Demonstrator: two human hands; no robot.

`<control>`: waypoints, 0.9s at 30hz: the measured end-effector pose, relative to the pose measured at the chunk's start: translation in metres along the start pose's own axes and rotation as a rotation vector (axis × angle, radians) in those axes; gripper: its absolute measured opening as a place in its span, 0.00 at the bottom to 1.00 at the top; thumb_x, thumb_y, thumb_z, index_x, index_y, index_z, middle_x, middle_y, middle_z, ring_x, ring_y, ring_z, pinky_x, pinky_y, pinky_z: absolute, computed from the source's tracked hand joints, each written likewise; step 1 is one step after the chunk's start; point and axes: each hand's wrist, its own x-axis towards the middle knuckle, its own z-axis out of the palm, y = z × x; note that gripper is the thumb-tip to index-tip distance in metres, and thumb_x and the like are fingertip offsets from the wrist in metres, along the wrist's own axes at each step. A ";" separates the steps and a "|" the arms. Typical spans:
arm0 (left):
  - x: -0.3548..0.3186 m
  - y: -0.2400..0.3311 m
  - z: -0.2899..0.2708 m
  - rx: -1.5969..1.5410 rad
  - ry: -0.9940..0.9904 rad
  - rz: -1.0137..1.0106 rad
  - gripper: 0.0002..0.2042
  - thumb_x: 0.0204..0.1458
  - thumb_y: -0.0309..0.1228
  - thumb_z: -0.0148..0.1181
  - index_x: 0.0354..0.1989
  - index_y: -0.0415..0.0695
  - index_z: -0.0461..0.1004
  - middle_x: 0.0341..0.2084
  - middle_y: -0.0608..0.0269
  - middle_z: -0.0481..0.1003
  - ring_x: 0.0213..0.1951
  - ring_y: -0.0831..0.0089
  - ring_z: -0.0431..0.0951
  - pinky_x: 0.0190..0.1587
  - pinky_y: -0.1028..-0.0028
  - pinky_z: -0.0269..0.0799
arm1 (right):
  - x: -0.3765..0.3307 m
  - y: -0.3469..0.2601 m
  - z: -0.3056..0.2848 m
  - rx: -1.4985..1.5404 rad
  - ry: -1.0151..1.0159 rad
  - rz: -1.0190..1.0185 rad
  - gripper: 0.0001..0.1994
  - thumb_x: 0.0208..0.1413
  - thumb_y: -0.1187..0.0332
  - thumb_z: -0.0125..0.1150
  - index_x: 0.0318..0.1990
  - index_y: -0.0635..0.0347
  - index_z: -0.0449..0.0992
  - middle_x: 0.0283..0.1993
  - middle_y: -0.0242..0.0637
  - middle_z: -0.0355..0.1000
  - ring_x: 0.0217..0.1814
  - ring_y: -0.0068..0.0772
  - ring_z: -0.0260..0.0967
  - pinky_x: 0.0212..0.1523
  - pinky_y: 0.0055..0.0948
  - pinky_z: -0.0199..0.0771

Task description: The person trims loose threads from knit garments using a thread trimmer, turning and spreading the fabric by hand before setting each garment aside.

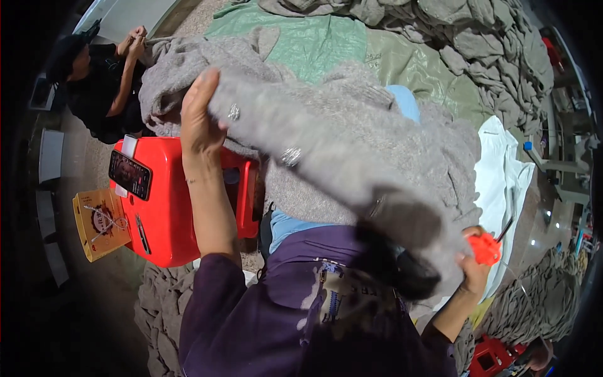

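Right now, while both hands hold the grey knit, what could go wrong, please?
The thin dark tip at the orange object in the right hand might snag the grey knit. The phone lies near the red stool's edge, so a wide swing of the left forearm could knock it off.

I log: held knit (333, 164), mottled pale grey, silvery patches; stool (168, 235), bright red; phone (130, 174) near its far left corner, black; box (116, 235) at its left edge, orange-yellow with dark print; sheeting (326, 47), green; shirt (245, 320), purple.
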 end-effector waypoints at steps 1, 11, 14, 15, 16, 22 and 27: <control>0.013 0.000 -0.003 0.058 0.001 0.020 0.10 0.55 0.33 0.55 0.41 0.39 0.70 0.28 0.62 0.76 0.22 0.79 0.75 0.20 0.84 0.71 | 0.008 0.005 0.000 -0.014 0.095 -0.123 0.18 0.34 0.74 0.62 0.38 0.66 0.70 0.35 0.31 0.68 0.38 0.28 0.66 0.45 0.24 0.65; 0.013 -0.132 0.021 -0.237 0.119 -0.273 0.07 0.52 0.23 0.58 0.38 0.43 0.69 0.27 0.70 0.73 0.28 0.83 0.70 0.32 0.82 0.67 | 0.046 0.042 0.017 -0.771 0.091 0.000 0.18 0.52 0.68 0.59 0.49 0.65 0.66 0.37 0.44 0.69 0.40 0.40 0.67 0.45 0.30 0.65; 0.005 -0.128 0.024 -0.330 0.107 -0.194 0.07 0.51 0.20 0.57 0.37 0.41 0.67 0.29 0.66 0.73 0.31 0.78 0.73 0.41 0.78 0.70 | 0.054 0.019 0.019 -1.008 0.209 -0.362 0.15 0.53 0.71 0.55 0.49 0.63 0.67 0.37 0.45 0.70 0.41 0.45 0.68 0.45 0.33 0.66; 0.004 -0.126 0.032 -0.328 0.108 -0.192 0.07 0.51 0.20 0.57 0.37 0.41 0.67 0.29 0.66 0.73 0.31 0.78 0.73 0.41 0.78 0.70 | 0.055 0.002 0.033 -1.006 0.209 -0.364 0.15 0.53 0.71 0.55 0.49 0.63 0.67 0.37 0.45 0.70 0.41 0.45 0.68 0.45 0.33 0.66; 0.002 -0.124 0.043 -0.322 0.109 -0.169 0.08 0.52 0.20 0.57 0.39 0.41 0.66 0.30 0.66 0.73 0.32 0.78 0.73 0.40 0.78 0.70 | 0.055 -0.013 0.050 -0.920 0.097 -0.348 0.14 0.53 0.71 0.56 0.47 0.63 0.68 0.38 0.46 0.71 0.40 0.46 0.69 0.44 0.33 0.67; -0.004 -0.120 0.069 -0.313 0.065 -0.302 0.06 0.52 0.23 0.59 0.35 0.43 0.67 0.23 0.69 0.72 0.24 0.82 0.72 0.30 0.81 0.70 | 0.065 -0.011 0.137 -0.762 -0.255 -0.567 0.11 0.50 0.71 0.58 0.42 0.62 0.71 0.35 0.48 0.71 0.34 0.53 0.70 0.31 0.36 0.70; -0.005 -0.143 0.053 -0.213 0.023 -0.162 0.05 0.53 0.24 0.57 0.34 0.40 0.66 0.25 0.66 0.73 0.27 0.79 0.75 0.31 0.80 0.74 | 0.073 -0.012 0.153 -0.882 -0.286 -0.557 0.06 0.50 0.69 0.58 0.32 0.59 0.68 0.25 0.44 0.69 0.23 0.51 0.68 0.23 0.41 0.65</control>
